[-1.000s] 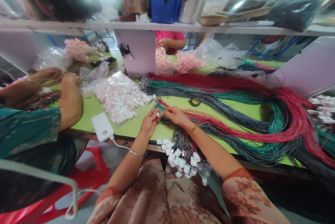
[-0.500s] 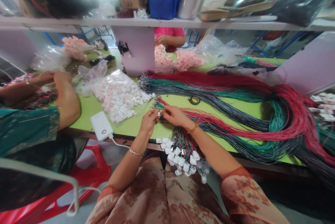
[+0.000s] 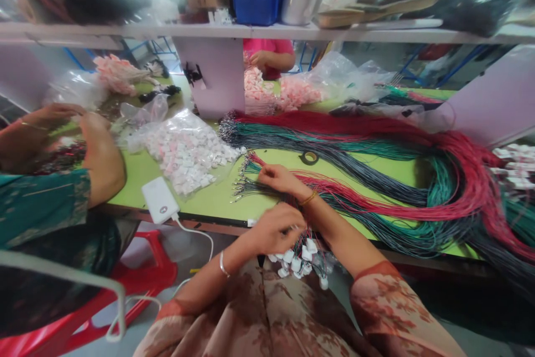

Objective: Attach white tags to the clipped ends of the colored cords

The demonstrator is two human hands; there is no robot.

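Observation:
My right hand (image 3: pixel 278 179) rests over the near bundle of red, green and black wires (image 3: pixel 355 201), its fingers bent and pinched at the wires close to their metal-tipped ends (image 3: pixel 242 181). Closer to my body, my left hand (image 3: pixel 279 230) has its fingers curled, above the table's front edge; whatever lies in them is hidden. Just below it hangs a cluster of white connectors (image 3: pixel 296 262) on thin wires, partly covered by this hand. To the left of the wire ends lies a clear bag of small white connector housings (image 3: pixel 184 151).
A white power bank (image 3: pixel 159 200) with a cable lies at the front edge. Behind my right hand are a roll of black tape (image 3: pixel 309 157) and a second thick wire bundle (image 3: pixel 334 123). A co-worker's arms (image 3: pixel 100 151) are at left; another person (image 3: pixel 271 59) sits opposite, under the shelf (image 3: pixel 267 34).
My left hand has left the wire ends and come down and right, toward my body, over the hanging connectors. My right hand has stayed near the wire ends, which now show more fully.

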